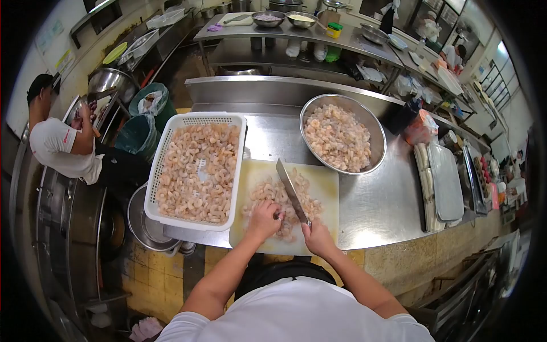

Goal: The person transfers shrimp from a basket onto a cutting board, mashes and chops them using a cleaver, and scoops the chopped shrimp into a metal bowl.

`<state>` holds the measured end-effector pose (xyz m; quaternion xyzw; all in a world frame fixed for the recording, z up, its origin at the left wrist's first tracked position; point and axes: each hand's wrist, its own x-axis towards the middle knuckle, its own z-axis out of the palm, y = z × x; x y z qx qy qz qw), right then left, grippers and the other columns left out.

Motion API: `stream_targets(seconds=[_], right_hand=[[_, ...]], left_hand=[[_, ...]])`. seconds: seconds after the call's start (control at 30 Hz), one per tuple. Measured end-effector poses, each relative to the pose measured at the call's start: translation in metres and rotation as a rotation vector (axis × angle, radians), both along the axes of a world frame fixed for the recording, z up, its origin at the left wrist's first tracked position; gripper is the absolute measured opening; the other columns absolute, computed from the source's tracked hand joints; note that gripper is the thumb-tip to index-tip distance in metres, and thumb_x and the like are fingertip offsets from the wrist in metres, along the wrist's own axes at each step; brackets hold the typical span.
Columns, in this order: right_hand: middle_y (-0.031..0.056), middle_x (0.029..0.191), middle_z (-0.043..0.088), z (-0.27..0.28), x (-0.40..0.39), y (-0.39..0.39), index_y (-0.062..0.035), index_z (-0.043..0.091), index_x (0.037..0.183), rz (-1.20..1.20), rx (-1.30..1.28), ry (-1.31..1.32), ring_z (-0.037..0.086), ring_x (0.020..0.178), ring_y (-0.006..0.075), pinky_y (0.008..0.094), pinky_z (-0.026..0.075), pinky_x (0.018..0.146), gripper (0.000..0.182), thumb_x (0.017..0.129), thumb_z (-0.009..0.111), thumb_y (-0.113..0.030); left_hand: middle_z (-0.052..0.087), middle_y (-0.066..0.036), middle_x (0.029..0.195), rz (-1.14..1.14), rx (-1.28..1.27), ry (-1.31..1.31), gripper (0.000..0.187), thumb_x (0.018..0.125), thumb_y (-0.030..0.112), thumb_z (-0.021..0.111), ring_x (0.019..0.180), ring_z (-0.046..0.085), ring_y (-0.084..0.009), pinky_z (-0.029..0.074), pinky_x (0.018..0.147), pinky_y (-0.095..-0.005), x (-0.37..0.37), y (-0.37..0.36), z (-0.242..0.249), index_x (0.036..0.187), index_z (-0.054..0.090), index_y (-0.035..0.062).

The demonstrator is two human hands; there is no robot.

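Desk: steel, long, carries everything named below; a second steel desk with bowls stands behind it.
Co-worker: a person in a white shirt at far left, beside large metal pots.
White basket: perforated plastic, full of peeled shrimp, at the left end of the desk, its near corner over the edge.
Metal bowl: round, filled with shrimp, behind and right of the board.
Cutting board: pale, just beside the basket, at the near edge.
Shrimp pile: loose on the board, under the blade.
Knife: long blade angled away and to the left, over the pile.
Right hand: closed around the knife handle.
Left hand: fingers curled, pressing down on shrimp beside the blade.
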<state>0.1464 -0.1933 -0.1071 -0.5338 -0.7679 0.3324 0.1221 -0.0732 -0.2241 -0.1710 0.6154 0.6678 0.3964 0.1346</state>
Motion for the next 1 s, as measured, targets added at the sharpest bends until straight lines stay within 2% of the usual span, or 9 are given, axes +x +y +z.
stream_targets(seconds=[0.1, 0.2, 0.3, 0.4, 0.5, 0.7, 0.77, 0.87, 1.0], right_hand=[[0.0363, 0.088, 0.069, -0.009, 0.005, 0.005, 0.0095, 0.063, 0.102, -0.009, -0.043, 0.004, 0.067, 0.087, 0.0567, 0.0575, 0.052, 0.076, 0.045, 0.107, 0.061, -0.035], [0.0353, 0.087, 0.069, -0.003, 0.009, 0.006, 0.0094, 0.063, 0.101, -0.024, -0.109, 0.050, 0.068, 0.085, 0.0548, 0.0562, 0.052, 0.075, 0.046, 0.107, 0.061, -0.036], [0.0327, 0.084, 0.069, 0.008, 0.014, -0.002, 0.0088, 0.064, 0.100, -0.069, -0.135, 0.134, 0.070, 0.080, 0.0495, 0.0532, 0.052, 0.072, 0.044, 0.107, 0.061, -0.035], [0.0295, 0.079, 0.068, 0.037, 0.020, -0.009, 0.0082, 0.064, 0.099, -0.095, -0.182, 0.145, 0.069, 0.073, 0.0436, 0.0499, 0.051, 0.068, 0.043, 0.108, 0.061, -0.034], [0.0326, 0.079, 0.068, 0.062, 0.026, -0.013, 0.0081, 0.063, 0.097, -0.090, -0.189, 0.088, 0.068, 0.075, 0.0521, 0.0560, 0.051, 0.069, 0.043, 0.107, 0.061, -0.033], [0.0331, 0.078, 0.067, 0.068, 0.023, -0.013, 0.0080, 0.063, 0.095, -0.046, -0.155, 0.036, 0.067, 0.076, 0.0542, 0.0586, 0.051, 0.069, 0.043, 0.107, 0.061, -0.033], [0.0334, 0.078, 0.067, 0.021, 0.019, 0.001, 0.0080, 0.063, 0.096, -0.001, -0.094, 0.012, 0.067, 0.077, 0.0547, 0.0588, 0.051, 0.070, 0.043, 0.107, 0.061, -0.033], [0.0338, 0.079, 0.068, 0.014, 0.013, 0.011, 0.0078, 0.063, 0.097, 0.000, -0.090, 0.022, 0.068, 0.079, 0.0550, 0.0591, 0.052, 0.071, 0.041, 0.107, 0.061, -0.032], [0.0337, 0.081, 0.069, 0.064, 0.011, 0.007, 0.0076, 0.064, 0.098, -0.030, -0.151, 0.059, 0.068, 0.080, 0.0549, 0.0599, 0.052, 0.073, 0.041, 0.107, 0.061, -0.032]], left_hand=[[0.068, -0.013, 0.104, -0.005, -0.083, -0.038, 0.021, 0.081, 0.018, 0.079, 0.103, 0.065, -0.0371, 0.053, 0.092, -0.0475, 0.000, 0.002, 0.010, 0.097, 0.073, 0.0055], [0.069, -0.015, 0.105, 0.082, -0.067, -0.059, 0.022, 0.084, 0.020, 0.077, 0.104, 0.065, -0.0392, 0.053, 0.094, -0.0484, 0.007, 0.017, 0.026, 0.098, 0.072, 0.0041], [0.069, -0.018, 0.103, 0.030, -0.137, 0.081, 0.023, 0.086, 0.021, 0.076, 0.103, 0.066, -0.0405, 0.054, 0.093, -0.0493, 0.005, 0.044, 0.019, 0.101, 0.074, 0.0034], [0.069, -0.019, 0.098, -0.045, -0.198, 0.116, 0.021, 0.086, 0.021, 0.077, 0.102, 0.066, -0.0401, 0.054, 0.093, -0.0494, 0.000, 0.055, 0.009, 0.098, 0.077, 0.0034], [0.069, -0.016, 0.093, -0.157, 0.000, 0.080, 0.017, 0.086, 0.019, 0.077, 0.100, 0.067, -0.0387, 0.055, 0.091, -0.0490, -0.007, 0.048, 0.008, 0.093, 0.080, 0.0043], [0.072, -0.016, 0.094, -0.062, -0.181, -0.031, 0.015, 0.089, 0.019, 0.076, 0.095, 0.068, -0.0382, 0.057, 0.085, -0.0487, -0.008, 0.037, 0.018, 0.094, 0.080, 0.0063], [0.073, -0.017, 0.094, -0.044, -0.196, -0.033, 0.016, 0.090, 0.021, 0.075, 0.094, 0.069, -0.0389, 0.057, 0.085, -0.0489, -0.006, 0.038, 0.018, 0.094, 0.080, 0.0062], [0.073, -0.018, 0.093, -0.040, -0.171, -0.056, 0.017, 0.092, 0.021, 0.073, 0.092, 0.069, -0.0400, 0.057, 0.083, -0.0496, -0.005, 0.036, 0.019, 0.095, 0.080, 0.0057], [0.073, -0.019, 0.093, 0.048, -0.162, -0.085, 0.016, 0.092, 0.018, 0.071, 0.089, 0.070, -0.0405, 0.057, 0.082, -0.0493, -0.005, 0.033, 0.018, 0.098, 0.079, 0.0051]])
